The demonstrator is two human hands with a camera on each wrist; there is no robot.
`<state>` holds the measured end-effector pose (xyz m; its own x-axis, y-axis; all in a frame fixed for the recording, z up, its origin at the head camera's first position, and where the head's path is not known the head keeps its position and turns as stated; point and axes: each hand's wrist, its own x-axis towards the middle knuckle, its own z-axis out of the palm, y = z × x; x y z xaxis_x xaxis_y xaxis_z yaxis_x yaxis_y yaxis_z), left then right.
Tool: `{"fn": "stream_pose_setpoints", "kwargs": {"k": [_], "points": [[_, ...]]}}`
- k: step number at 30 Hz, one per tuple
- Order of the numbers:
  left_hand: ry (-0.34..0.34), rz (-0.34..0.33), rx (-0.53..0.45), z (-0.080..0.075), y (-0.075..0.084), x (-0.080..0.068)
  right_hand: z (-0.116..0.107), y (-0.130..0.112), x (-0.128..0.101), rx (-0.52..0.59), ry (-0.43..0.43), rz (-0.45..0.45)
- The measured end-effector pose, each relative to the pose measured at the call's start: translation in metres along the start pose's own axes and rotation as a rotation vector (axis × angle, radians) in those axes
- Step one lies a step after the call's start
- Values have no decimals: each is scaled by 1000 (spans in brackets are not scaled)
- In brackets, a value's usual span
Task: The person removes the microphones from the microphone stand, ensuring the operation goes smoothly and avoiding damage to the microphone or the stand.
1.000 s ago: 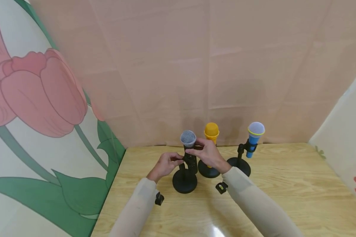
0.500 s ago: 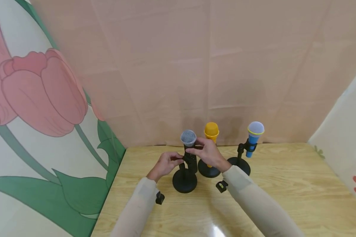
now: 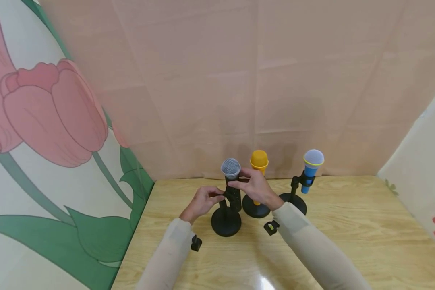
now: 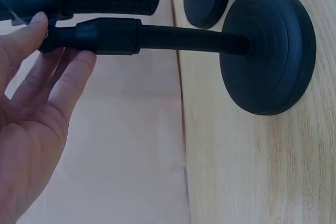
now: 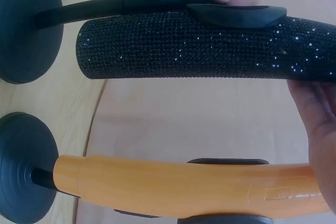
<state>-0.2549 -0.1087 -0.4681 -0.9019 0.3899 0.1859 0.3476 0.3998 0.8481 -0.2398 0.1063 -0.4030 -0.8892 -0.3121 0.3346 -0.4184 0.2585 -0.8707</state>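
- Left hand: at the clip of the black stand; thumb and fingers touch the upper end of the stand's post. The left wrist view shows the fingers only lightly bent beside the post, so whether this grip pinches or merely touches cannot be told.
- Right hand: its grip is curled round the upper body of the black microphone, just below the silver mesh head.
- Black microphone: upright in the clip of the black stand, whose round base rests on the wooden worktop, nearest the person among the three stands.
- Orange microphone: upright in its own stand, just behind the right hand.
- Blue microphone: tilted in a third stand, apart to the right.
- Backdrop: pink cloth behind; tulip panel at left.
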Motion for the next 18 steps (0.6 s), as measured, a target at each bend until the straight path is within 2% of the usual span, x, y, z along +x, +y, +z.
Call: {"fn": "stream_pose_setpoints", "kwargs": {"k": [3,8,18], "points": [[4,9,1,1,-1,0,1,13,3,19,5,0],[8,19,1,2,-2,0,0,16,4,20,3,-4],[-1,-33,0,2,1,0,-4,12,5,30,-17,4]]}}
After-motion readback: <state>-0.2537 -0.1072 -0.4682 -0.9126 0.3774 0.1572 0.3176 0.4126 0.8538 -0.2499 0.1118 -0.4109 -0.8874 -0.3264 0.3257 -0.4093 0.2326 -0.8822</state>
